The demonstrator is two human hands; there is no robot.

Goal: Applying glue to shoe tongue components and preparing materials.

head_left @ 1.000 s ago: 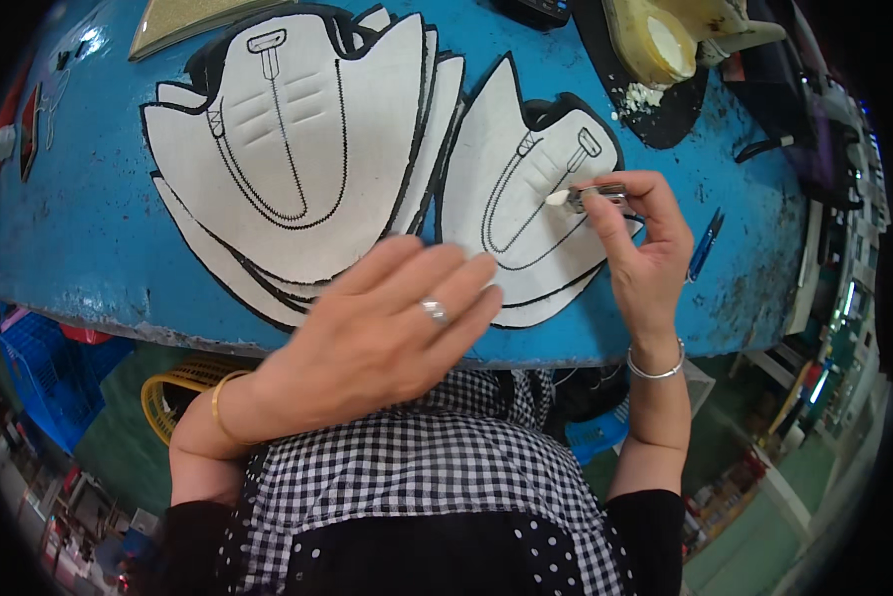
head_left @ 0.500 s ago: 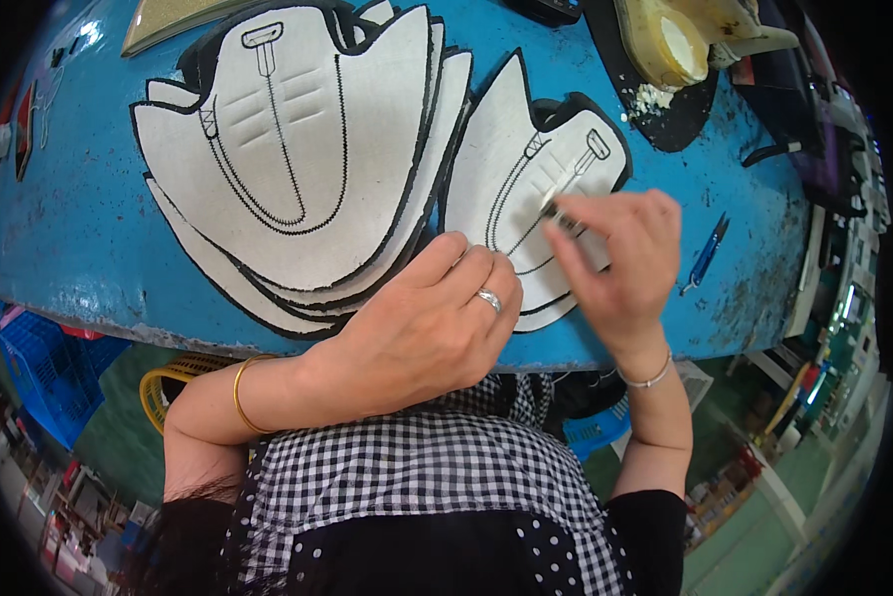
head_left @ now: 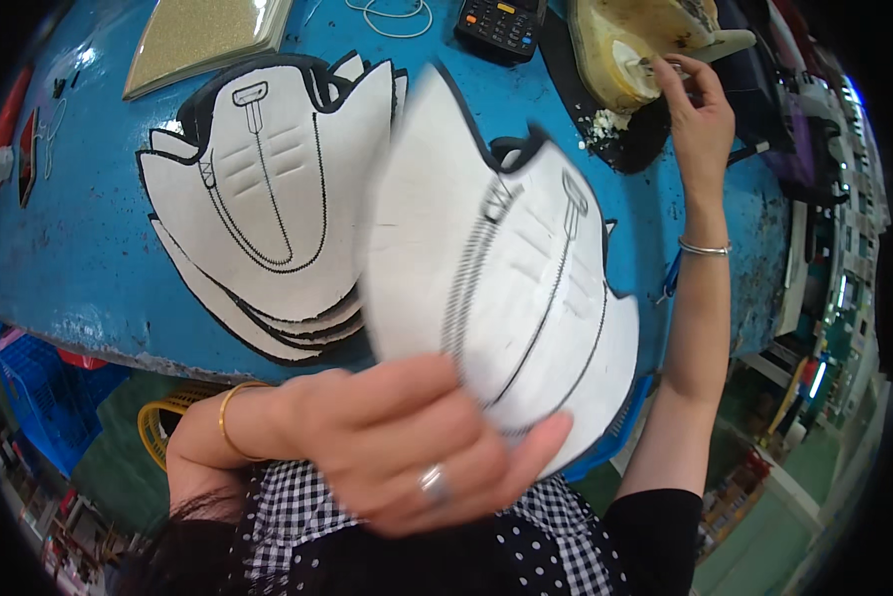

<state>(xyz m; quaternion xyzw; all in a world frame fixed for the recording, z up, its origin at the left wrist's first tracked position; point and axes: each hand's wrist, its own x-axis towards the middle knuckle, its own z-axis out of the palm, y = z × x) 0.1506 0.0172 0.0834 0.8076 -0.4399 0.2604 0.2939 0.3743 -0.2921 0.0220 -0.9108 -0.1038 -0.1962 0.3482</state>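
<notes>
My left hand (head_left: 407, 447), with a ring on one finger, grips the lower edge of a white shoe upper (head_left: 526, 298) between thumb and fingers. The piece has dark edges and black zigzag stitching, and it is lifted and tilted toward me, slightly blurred. My right hand (head_left: 703, 119) reaches to the far right with its fingers pinched at the mouth of a yellowish pot (head_left: 615, 70) crusted with white paste. What it pinches is small and mostly hidden by the fingers. Left of the lifted piece lies a stack of similar shoe uppers (head_left: 278, 199).
White crumbs (head_left: 605, 127) lie on a black mat (head_left: 640, 144) by the pot. A dark keypad device (head_left: 501, 28), a white cord (head_left: 397, 18) and a gold glittery book-like block (head_left: 208, 45) are at the back of the blue table (head_left: 79, 228). A blue crate (head_left: 49, 382) stands below left.
My left hand has raised a shoe upper off the table toward me. My right hand has moved from over the right-hand uppers up and away to the pot.
</notes>
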